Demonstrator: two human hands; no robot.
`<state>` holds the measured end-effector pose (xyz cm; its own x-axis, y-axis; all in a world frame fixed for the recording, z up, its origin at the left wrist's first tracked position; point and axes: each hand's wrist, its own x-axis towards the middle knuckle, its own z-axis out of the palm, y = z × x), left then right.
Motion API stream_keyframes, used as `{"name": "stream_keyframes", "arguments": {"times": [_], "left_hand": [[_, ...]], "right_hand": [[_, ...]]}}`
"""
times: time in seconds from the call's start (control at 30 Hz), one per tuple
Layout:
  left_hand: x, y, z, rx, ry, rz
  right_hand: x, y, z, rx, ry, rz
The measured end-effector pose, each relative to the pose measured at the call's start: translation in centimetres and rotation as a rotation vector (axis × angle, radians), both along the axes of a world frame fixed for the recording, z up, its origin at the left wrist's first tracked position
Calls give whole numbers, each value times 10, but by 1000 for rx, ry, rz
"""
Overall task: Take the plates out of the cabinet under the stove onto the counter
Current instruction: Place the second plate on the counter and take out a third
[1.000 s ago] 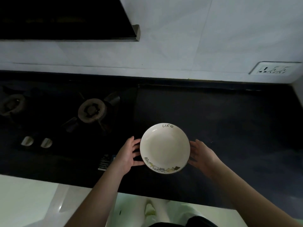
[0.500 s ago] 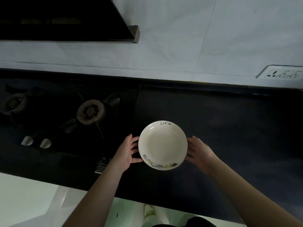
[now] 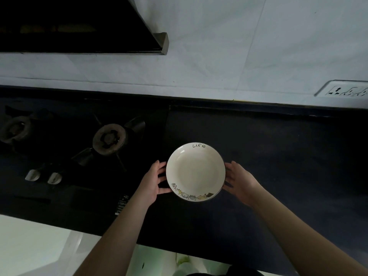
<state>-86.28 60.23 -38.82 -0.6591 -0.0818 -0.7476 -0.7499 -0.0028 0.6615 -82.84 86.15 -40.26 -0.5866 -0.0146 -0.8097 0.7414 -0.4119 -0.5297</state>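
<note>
A cream-white plate (image 3: 195, 172) sits over the dark counter (image 3: 278, 156), seen from above in dim light; the word "life" is handwritten in black on the plate's far rim, and a row of small cartoon cats in grey, yellow and black runs along its near rim; whether the plate rests on the counter or is just above it cannot be told. The left hand (image 3: 152, 183) is at the plate's left edge, fingers spread and only lightly bent, thumb reaching toward the near-left rim; the fingertips seem to touch or slip under the rim; the right hand (image 3: 239, 181) mirrors it at the plate's right edge, fingers loosely spread against the rim, with no tight pinch visible on either side. To the left of the plate lies a black gas stove (image 3: 79, 156) with a round burner (image 3: 109, 139) nearest the plate, a second burner (image 3: 16, 128) farther left, and two pale knobs (image 3: 42, 176) nearer the person; a small white-printed label (image 3: 121, 204) sits on the stove's front edge, near the plate's left, its text too small to read. Beyond the plate rises a pale tiled wall (image 3: 219, 56); a white socket strip (image 3: 344, 91) is mounted on it, far right of the plate; a dark range hood (image 3: 79, 26) hangs above the stove.
</note>
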Motion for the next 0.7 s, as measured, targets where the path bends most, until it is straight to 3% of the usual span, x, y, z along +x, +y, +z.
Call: {"name": "stream_keyframes", "arguments": {"times": [0.17, 0.7], "left_hand": [[9, -1, -3, -96, 36, 42], [23, -12, -3, -23, 106, 27]], "right_hand": [[11, 3, 3, 87, 4, -76], [30, -20, 7, 167, 20, -76]]}}
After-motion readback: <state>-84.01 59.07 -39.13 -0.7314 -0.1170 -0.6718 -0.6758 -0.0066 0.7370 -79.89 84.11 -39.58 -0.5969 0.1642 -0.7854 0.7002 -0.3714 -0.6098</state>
